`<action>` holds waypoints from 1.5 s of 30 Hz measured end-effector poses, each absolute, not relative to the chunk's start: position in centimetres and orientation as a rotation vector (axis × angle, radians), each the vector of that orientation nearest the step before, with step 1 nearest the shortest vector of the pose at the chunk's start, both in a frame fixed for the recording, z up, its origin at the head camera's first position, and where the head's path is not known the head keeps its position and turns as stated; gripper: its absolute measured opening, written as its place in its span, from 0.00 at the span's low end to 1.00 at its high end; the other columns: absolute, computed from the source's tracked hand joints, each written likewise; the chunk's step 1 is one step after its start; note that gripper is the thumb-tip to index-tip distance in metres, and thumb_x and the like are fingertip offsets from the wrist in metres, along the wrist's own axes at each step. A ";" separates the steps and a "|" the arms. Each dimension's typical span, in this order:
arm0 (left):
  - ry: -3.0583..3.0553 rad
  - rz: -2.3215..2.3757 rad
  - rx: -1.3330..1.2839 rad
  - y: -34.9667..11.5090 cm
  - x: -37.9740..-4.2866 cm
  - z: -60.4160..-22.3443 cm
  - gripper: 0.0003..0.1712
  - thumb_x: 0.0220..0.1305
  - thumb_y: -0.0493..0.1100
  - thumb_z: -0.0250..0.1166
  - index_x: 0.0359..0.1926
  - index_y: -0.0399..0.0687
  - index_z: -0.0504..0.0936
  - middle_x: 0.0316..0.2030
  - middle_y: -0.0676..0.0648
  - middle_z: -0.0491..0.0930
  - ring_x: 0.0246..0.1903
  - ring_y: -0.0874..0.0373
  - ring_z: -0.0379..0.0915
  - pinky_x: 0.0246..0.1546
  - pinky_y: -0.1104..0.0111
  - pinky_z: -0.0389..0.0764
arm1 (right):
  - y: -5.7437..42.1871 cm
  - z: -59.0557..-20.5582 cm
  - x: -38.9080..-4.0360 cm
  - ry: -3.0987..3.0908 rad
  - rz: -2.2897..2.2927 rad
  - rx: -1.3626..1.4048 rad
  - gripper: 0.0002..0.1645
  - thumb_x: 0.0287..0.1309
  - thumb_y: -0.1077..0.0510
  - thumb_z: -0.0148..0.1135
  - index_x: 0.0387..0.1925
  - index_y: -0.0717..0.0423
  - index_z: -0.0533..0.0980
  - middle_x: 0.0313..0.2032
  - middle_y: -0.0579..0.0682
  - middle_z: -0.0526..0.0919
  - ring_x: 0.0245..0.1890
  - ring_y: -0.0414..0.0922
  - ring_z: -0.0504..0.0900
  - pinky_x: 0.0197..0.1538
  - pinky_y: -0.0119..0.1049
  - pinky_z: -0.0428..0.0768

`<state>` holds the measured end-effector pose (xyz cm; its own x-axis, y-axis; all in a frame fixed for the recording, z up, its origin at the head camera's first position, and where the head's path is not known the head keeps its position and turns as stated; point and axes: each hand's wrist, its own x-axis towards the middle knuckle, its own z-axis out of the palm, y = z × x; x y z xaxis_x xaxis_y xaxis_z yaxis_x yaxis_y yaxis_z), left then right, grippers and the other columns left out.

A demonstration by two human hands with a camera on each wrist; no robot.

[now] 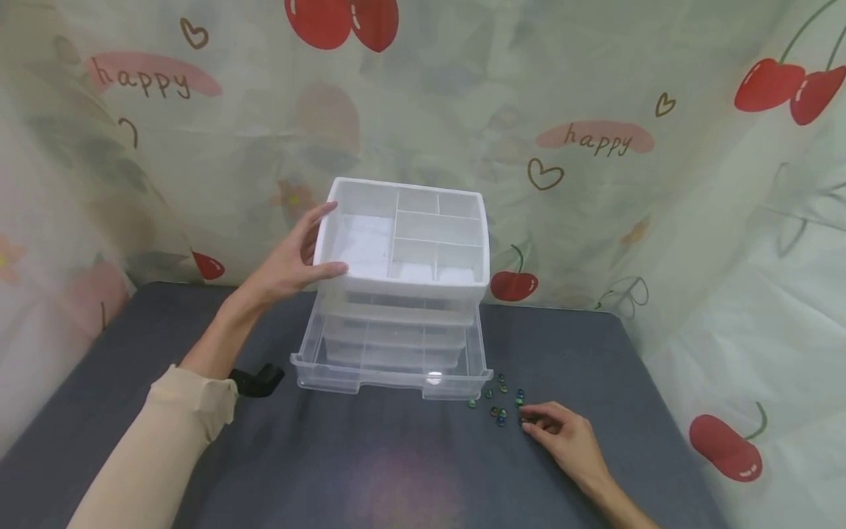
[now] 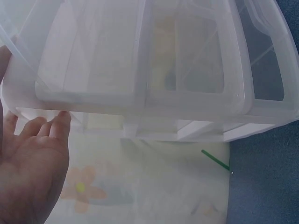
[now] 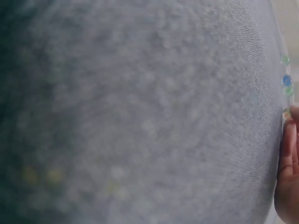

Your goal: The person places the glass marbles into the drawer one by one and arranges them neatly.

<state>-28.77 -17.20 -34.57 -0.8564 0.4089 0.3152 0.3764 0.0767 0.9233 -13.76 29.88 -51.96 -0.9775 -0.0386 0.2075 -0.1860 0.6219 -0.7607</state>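
Observation:
A white storage box (image 1: 399, 290) with a divided top tray stands on the table, a clear drawer (image 1: 390, 380) pulled out at its front. My left hand (image 1: 294, 257) grips the tray's left end, thumb over the front rim and fingers along the side. In the left wrist view, the fingers of my left hand (image 2: 39, 149) lie against the box's edge. To the right of the drawer, my right hand (image 1: 565, 444) pinches a glass marble (image 1: 523, 421) at the table surface, mostly hidden by the fingertips. Several loose blue and green marbles (image 1: 501, 413) lie just left of that hand.
A black object (image 1: 259, 380) sits beside my left forearm. The dark grey cloth (image 1: 410, 463) covers the table. Behind it hangs a curtain (image 1: 449, 88) printed with cherries and hearts, which also closes off both sides.

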 end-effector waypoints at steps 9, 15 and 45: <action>2.297 1.930 0.824 -17.2 -28.6 -34.7 0.53 0.62 0.29 0.67 0.79 0.55 0.45 0.76 0.39 0.47 0.71 0.45 0.52 0.57 0.75 0.68 | 29.9 -51.7 -13.8 -2.782 1.120 0.186 0.16 0.48 0.62 0.77 0.40 0.46 0.88 0.33 0.37 0.82 0.26 0.34 0.78 0.30 0.31 0.77; 2.283 1.948 0.840 -17.2 -28.7 -34.7 0.53 0.63 0.28 0.66 0.79 0.55 0.45 0.76 0.39 0.47 0.70 0.45 0.52 0.56 0.75 0.69 | 29.8 -51.7 -13.9 -2.771 1.092 0.200 0.13 0.49 0.61 0.77 0.39 0.45 0.88 0.32 0.36 0.81 0.26 0.34 0.77 0.30 0.31 0.76; 2.316 1.942 0.805 -17.1 -28.7 -34.7 0.54 0.62 0.30 0.67 0.79 0.56 0.45 0.77 0.42 0.46 0.73 0.47 0.48 0.63 0.65 0.65 | 30.4 -49.9 -14.7 -2.723 1.532 0.122 0.12 0.60 0.58 0.70 0.44 0.60 0.85 0.35 0.54 0.88 0.29 0.45 0.85 0.32 0.37 0.82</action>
<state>-28.67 -17.13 -34.66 -0.8673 0.3899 0.3095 0.3727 0.0964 0.9229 -14.73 30.42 -49.88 -0.9968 -0.0607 0.0513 -0.0754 0.5168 -0.8528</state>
